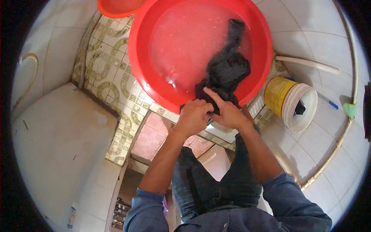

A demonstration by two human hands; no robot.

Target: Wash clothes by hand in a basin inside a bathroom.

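Observation:
A wet black cloth garment (229,71) trails from the cloudy water over the near rim of a large red plastic basin (139,58). At that rim my left hand (192,114) is closed on a bunched part of the cloth, knuckles up. My right hand (227,111) is right beside it, its index finger stretched out over the fabric and its other fingers curled against the cloth near my left hand. The fabric under both hands is partly hidden. The garment's far end lies in the water at the basin's right side.
Part of a smaller red basin (118,8) shows at the upper left. To the right, a yellow and white plastic bucket (301,107) holds something dark. A pipe (333,156) runs along the tiled wall. Patterned floor tiles (113,66) lie left of the large basin.

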